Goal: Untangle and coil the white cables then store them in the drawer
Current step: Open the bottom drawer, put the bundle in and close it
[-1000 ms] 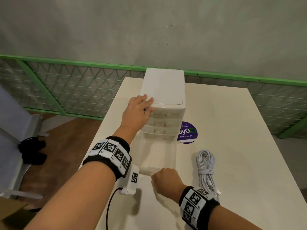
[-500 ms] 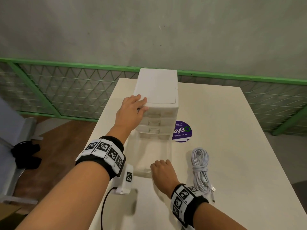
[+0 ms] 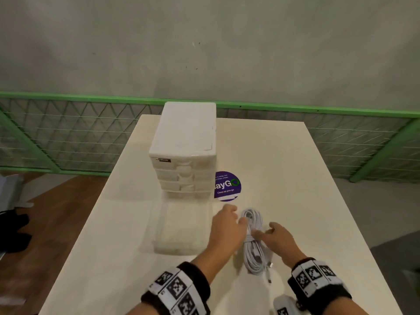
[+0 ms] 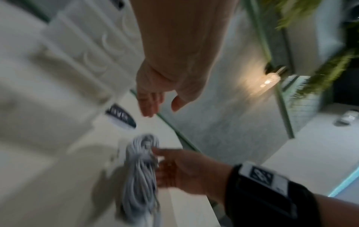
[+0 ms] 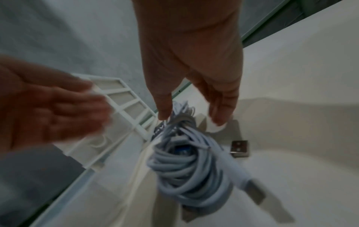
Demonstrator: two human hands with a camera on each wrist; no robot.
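A coiled white cable, bound round its middle, lies on the table right of the pulled-out clear drawer. The drawer belongs to the bottom of a white drawer unit. My left hand reaches the coil's far loop with straight fingers. My right hand is at the bound middle. In the right wrist view the right hand straddles the cable, thumb on one side and fingers on the other, without gripping it. A USB plug lies beside it. The left wrist view shows the left hand spread above the cable.
A round purple sticker sits on the cream table beside the drawer unit. A green mesh fence runs behind the table. The table's left edge drops to a wooden floor.
The left hand left the top of the drawer unit and came down to the cable. The right hand let go of the drawer front and moved right to the cable.
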